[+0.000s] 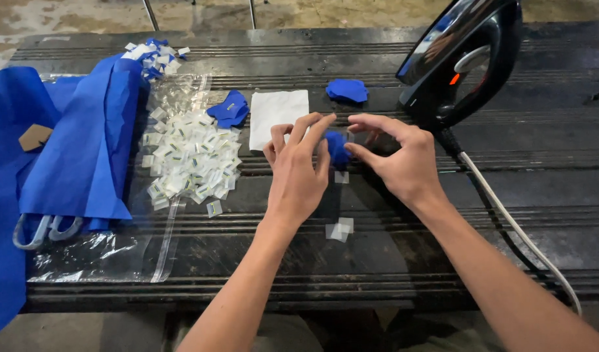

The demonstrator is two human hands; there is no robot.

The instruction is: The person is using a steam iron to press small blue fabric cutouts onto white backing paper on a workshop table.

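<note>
At centre frame, the left hand and right hand meet over a dark slatted table, fingertips of both pinching a small blue fabric piece, the other fingers loosely spread. Left of the hands, a heap of small white labels lies on a clear plastic bag, beside folded blue cloth at far left. Above the hands lie a white square sheet and two blue scraps; two loose white tags lie below, and a black iron stands upper right.
</note>
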